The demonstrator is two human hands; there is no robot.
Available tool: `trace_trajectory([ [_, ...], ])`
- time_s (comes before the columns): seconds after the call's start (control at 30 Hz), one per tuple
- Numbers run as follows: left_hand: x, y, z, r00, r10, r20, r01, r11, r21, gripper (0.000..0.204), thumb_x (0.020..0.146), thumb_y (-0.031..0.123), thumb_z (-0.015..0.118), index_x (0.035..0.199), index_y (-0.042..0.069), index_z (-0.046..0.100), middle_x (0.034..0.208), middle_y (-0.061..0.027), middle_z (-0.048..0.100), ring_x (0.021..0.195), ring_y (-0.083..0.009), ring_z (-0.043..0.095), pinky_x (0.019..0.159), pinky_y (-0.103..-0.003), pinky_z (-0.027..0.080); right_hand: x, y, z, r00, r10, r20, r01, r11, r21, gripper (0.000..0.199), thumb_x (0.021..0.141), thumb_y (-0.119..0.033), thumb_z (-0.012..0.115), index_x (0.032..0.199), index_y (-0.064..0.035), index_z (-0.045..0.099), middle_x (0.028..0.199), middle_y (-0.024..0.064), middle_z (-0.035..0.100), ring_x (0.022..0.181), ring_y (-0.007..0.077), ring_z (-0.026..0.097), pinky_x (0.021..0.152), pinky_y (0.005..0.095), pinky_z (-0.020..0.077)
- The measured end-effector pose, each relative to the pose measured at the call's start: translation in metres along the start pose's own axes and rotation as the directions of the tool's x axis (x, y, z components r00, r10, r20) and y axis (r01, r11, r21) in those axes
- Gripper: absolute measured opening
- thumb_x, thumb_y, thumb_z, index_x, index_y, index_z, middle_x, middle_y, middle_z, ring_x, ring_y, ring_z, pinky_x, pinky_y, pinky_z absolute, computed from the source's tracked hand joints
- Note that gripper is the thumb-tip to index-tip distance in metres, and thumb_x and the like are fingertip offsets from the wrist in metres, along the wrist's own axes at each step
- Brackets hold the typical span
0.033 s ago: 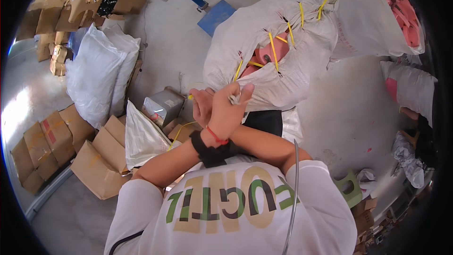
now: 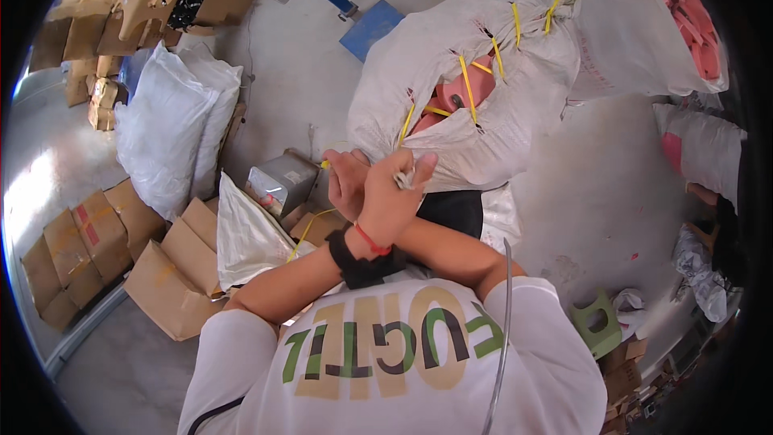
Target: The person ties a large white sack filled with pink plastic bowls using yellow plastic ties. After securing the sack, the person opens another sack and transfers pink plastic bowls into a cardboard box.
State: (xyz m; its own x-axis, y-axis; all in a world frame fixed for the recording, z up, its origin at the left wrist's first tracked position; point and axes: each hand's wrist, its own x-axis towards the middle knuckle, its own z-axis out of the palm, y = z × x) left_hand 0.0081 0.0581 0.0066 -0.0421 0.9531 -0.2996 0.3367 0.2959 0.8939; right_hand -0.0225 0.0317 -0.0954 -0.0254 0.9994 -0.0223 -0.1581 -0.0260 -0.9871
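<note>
2 hands are showing, 1 L hand (image 2: 388,203) & 1 R hand (image 2: 346,184); 1 red bracelet (image 2: 372,242) & 1 blk wristband (image 2: 348,263) are adding on. Min. 6 yel. ties (image 2: 465,80) are crossing 1 big wht sack (image 2: 394,56). I'm tallying 2 plump wht bags (image 2: 161,125), 1 blue-plate scale (image 2: 370,31), 1 gry metal box (image 2: 302,181), 1 grn stool (image 2: 581,321), 1 tan stool (image 2: 145,10). 1 open sack's (image 2: 612,40) holding pink pcs (image 2: 688,32), overlapping too much to total; brn cartons (image 2: 165,302) are running 5+, edges blurring.

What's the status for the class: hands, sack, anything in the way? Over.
Left hand closed on whitish material; right hand by yellow piece. White sack: yellow ties across opening, pink contents showing. Crossed forearms may obstruct.
</note>
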Motion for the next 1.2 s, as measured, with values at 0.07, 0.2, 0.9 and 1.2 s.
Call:
trace_trajectory([
  [0.07, -0.004, -0.012, 0.004, 0.987, 0.151, 0.06, -0.157, 0.982, 0.108, 0.042, 0.082, 0.022, 0.069, 0.059, 0.006, 0.037, 0.055, -0.0005, 0.033, 0.054, -0.0142, 0.033, 0.056, -0.029, 0.031, 0.018, -0.023, 0.005, 0.936, -0.343, -0.084, 0.29, 0.882, -0.372, 0.03, 0.07, 0.007, 0.057, 0.099, -0.0022, 0.053, 0.071, 0.0121, 0.051, 0.067, 0.0302, 0.05, 0.063, 0.0388, 0.0396],
  [0.2, -0.003, -0.033, 0.008, 0.867, 0.386, 0.315, -0.479, 0.82, 0.314, 0.039, 0.076, 0.017, 0.072, 0.059, 0.007, 0.038, 0.058, -0.0055, 0.04, 0.062, -0.0246, 0.041, 0.07, -0.035, 0.035, 0.031, -0.019, 0.005, 0.902, -0.387, -0.194, 0.321, 0.899, -0.299, 0.029, 0.069, 0.009, 0.057, 0.095, -0.0034, 0.056, 0.069, 0.0113, 0.051, 0.064, 0.0298, 0.05, 0.06, 0.0377, 0.0403],
  [0.9, 0.027, -0.119, -0.03, 0.444, 0.444, 0.778, -0.796, 0.595, 0.114, 0.03, 0.063, 0.007, 0.067, 0.092, 0.014, 0.063, 0.091, -0.0031, 0.06, 0.098, -0.0208, 0.056, 0.099, -0.038, 0.031, 0.018, -0.077, -0.176, 0.25, 0.49, 0.835, -0.309, 0.858, -0.411, 0.018, 0.086, -0.018, 0.055, 0.088, -0.0015, 0.061, 0.077, 0.0131, 0.063, 0.069, 0.0297, 0.062, 0.063, 0.0353, 0.0484],
  [1.2, 0.012, -0.146, -0.028, 0.525, 0.411, 0.745, -0.795, 0.55, 0.257, 0.033, 0.062, 0.008, 0.063, 0.096, 0.007, 0.067, 0.104, -0.0138, 0.062, 0.099, -0.0302, 0.059, 0.085, -0.042, 0.046, 0.085, -0.044, -0.046, 0.195, -0.042, 0.98, 0.958, 0.222, -0.181, 0.009, 0.07, -0.016, 0.059, 0.074, -0.0092, 0.064, 0.071, 0.0033, 0.057, 0.079, 0.0215, 0.056, 0.077, 0.0329, 0.0413],
])
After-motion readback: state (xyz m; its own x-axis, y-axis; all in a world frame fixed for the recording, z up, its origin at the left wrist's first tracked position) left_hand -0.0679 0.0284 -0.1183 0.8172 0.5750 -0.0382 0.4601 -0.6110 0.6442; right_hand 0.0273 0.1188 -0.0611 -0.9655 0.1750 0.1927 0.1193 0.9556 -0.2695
